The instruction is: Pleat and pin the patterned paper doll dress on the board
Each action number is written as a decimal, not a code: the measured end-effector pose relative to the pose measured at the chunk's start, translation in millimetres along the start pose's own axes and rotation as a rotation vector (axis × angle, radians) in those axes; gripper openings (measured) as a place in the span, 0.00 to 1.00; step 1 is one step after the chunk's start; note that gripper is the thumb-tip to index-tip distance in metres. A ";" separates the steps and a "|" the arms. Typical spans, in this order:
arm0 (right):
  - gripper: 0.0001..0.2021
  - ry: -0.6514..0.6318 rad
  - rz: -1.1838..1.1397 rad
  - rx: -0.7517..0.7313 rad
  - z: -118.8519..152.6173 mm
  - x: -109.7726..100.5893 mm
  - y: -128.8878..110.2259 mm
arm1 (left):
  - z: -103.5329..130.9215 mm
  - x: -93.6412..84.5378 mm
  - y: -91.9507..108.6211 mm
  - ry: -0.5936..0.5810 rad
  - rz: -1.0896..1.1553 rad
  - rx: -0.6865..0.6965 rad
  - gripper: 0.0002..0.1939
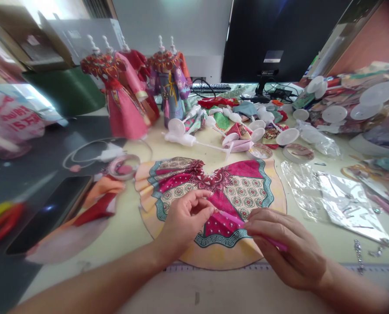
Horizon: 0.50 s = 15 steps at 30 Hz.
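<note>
A small patterned skirt (pixel 247 195) lies fanned out on the table, with magenta and cream panels, a teal key-pattern band and a pale yellow hem. Above its middle, my left hand (pixel 188 218) is closed in a pinch. Whatever lies between the fingertips is too small to make out. My right hand (pixel 288 244) grips a slim pink pen-like tool (pixel 231 218), whose tip points left and reaches the left fingertips. Small shiny dots (pixel 217 227) cover the magenta panel below the tool.
Dressed doll stands (pixel 125 113) rise at the back left, before a monitor (pixel 279 39). White stands and doll clothes (pixel 237 124) pile up behind the skirt. Right are a silvery bag (pixel 351 205) and beaded trims (pixel 358 256); left, a phone (pixel 52 209), red-and-orange cloth (pixel 96 205) and scissors (pixel 5 222).
</note>
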State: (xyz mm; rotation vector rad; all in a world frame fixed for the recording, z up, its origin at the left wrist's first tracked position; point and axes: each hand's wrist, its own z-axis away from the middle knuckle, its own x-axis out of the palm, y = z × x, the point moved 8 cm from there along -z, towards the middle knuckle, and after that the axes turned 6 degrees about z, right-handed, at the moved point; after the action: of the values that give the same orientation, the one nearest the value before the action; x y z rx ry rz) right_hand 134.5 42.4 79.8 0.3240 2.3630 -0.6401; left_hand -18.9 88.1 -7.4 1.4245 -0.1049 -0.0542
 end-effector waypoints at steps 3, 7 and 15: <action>0.12 -0.003 -0.016 0.004 -0.1 0.6 0.6 | 0.1 0.9 0.4 -0.006 0.002 -0.005 0.12; 0.12 -0.007 -0.027 0.010 1.8 0.1 1.2 | 0.4 3.2 0.2 -0.020 0.033 -0.033 0.12; 0.12 -0.008 -0.008 -0.003 1.1 -0.1 -0.2 | 1.2 7.2 -1.6 -0.056 0.053 -0.073 0.12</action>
State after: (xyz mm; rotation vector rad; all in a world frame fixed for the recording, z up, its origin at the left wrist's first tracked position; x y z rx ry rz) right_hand 135.1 41.6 79.2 0.3106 2.3586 -0.6398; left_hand -11.9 86.0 -8.5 1.3474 -0.1851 -0.0542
